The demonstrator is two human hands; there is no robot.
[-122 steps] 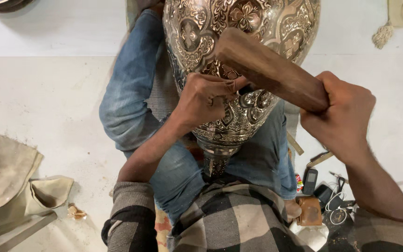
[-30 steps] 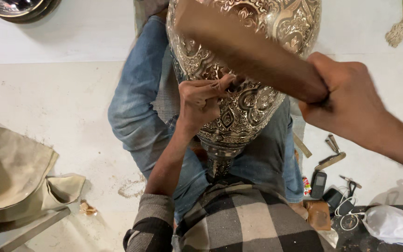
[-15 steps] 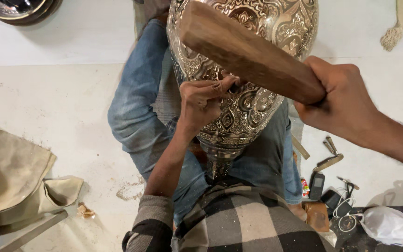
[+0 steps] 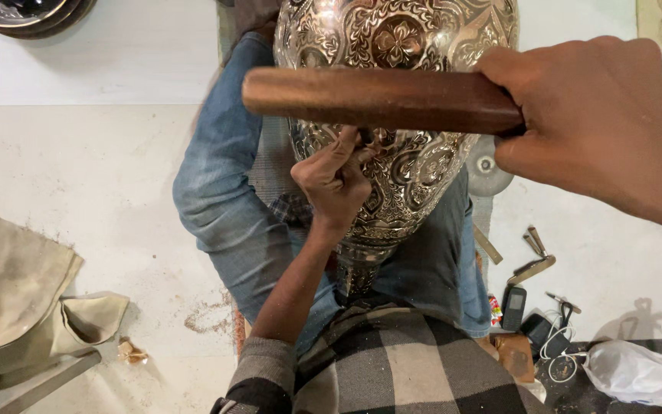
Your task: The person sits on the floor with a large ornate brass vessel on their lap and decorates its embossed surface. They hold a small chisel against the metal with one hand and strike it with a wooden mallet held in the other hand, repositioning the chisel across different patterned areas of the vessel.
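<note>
Right hand grips wooden mallet — left hand pinches against engraved vase.

Floor, right edge: dark mobile phone, small metal tools, white plastic bag. Left edge: folded beige cloth. Top-left corner: stacked metal plates.

One engraved metal vase, one wooden mallet and two hands, left and right, share the view with one mobile phone, one clear plastic bag and one beige cloth.
</note>
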